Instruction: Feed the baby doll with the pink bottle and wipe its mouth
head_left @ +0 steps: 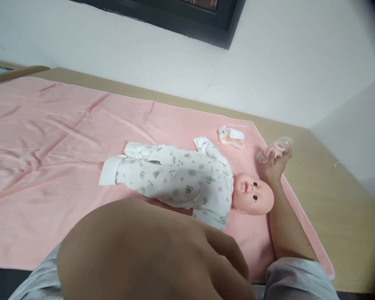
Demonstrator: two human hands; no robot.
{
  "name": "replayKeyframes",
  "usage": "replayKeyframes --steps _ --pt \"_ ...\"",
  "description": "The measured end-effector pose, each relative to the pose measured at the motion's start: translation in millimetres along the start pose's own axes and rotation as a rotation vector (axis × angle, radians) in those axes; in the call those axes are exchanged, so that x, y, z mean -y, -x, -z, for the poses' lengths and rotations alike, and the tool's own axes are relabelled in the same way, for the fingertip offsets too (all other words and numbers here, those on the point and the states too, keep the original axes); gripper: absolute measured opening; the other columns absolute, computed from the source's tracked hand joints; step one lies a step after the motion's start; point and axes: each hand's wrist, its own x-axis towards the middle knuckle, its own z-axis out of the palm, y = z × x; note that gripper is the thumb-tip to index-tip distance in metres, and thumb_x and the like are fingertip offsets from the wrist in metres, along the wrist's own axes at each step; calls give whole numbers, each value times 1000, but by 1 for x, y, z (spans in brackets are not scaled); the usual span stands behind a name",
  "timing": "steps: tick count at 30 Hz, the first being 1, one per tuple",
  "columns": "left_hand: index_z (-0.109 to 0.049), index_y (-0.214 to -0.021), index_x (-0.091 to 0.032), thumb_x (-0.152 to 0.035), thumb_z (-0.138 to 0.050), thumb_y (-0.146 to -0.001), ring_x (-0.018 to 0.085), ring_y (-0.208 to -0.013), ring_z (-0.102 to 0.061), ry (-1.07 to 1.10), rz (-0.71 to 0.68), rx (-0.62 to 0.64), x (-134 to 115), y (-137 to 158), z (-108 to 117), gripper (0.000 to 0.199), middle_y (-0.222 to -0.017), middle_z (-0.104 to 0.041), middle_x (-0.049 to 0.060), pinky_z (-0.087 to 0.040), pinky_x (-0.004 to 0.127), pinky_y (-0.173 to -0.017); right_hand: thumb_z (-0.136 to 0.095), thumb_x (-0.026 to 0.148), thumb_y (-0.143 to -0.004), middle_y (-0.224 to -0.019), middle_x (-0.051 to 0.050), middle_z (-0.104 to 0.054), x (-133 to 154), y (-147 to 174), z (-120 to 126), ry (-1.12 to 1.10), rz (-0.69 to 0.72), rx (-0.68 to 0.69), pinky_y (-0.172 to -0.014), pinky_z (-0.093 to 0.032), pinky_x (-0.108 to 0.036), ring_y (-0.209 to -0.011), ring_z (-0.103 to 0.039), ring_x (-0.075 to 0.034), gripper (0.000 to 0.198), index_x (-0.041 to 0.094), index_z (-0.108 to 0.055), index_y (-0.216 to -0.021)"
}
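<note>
My right hand is closed around a small clear baby bottle with a pale pink collar, near the right edge of the pink blanket. Beside that forearm, a baby doll lies on its back, its head to the right. It wears a white sleepsuit with small green and grey animal prints. Large in the foreground, my left hand hangs close to the camera, back of the hand upward. Its fingers are slightly bent and apart, their tips partly out of view, and no object shows in them.
Beneath the doll spreads a wrinkled pink blanket over a light wooden table. A clear plastic packet with a white label lies above the doll's arm. Behind rises a white wall with a dark frame.
</note>
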Motion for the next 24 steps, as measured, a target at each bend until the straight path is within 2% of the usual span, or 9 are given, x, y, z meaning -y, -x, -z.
replayKeyframes --steps 4,6,8,13,19,24 --pt "-76 -81 -39 -55 -64 -83 17 -90 -73 345 53 144 -4 -7 30 21 -80 -75 -3 -58 25 -92 -30 60 -92 -148 -26 -34 -2 1 0 13 77 -61 -109 -39 -55 -134 -47 -29 73 13 -17 -145" --pt "-76 -81 -40 -63 -60 -84 18 -87 -74 491 109 148 -5 -11 41 28 -74 -74 -3 -59 28 -91 -28 59 -93 -149 -25 -32 -5 1 2 63 88 -97 -111 -36 -57 -138 -43 -30 70 14 -17 -145" --pt "-76 -82 -41 -67 -55 -85 19 -86 -75 584 137 93 -6 -12 45 34 -73 -74 -1 -60 29 -87 -27 57 -94 -149 -25 -30 -8 1 4 118 83 -124 -113 -33 -59 -140 -39 -31 68 15 -17 -145" --pt "-77 -92 -42 -66 -58 -81 24 -86 -75 677 152 53 -8 -11 35 33 -79 -76 2 -62 32 -84 -28 56 -95 -147 -24 -33 -16 2 5 129 53 -167 -114 -33 -55 -138 -42 -29 66 12 -21 -144" --pt "-77 -96 -44 -57 -63 -76 24 -73 -73 740 188 -75 4 3 20 27 -73 -75 -2 -61 34 -67 -28 61 -94 -140 -24 -38 -17 -1 5 94 -27 -213 -110 -38 -52 -128 -48 -28 69 9 -28 -140" --pt "-76 -88 -42 -59 -61 -78 21 -80 -72 599 180 35 2 12 10 25 -79 -75 -2 -58 31 -77 -28 53 -96 -136 -23 -41 -11 -1 6 83 -83 -208 -109 -40 -49 -126 -49 -27 61 8 -32 -137"
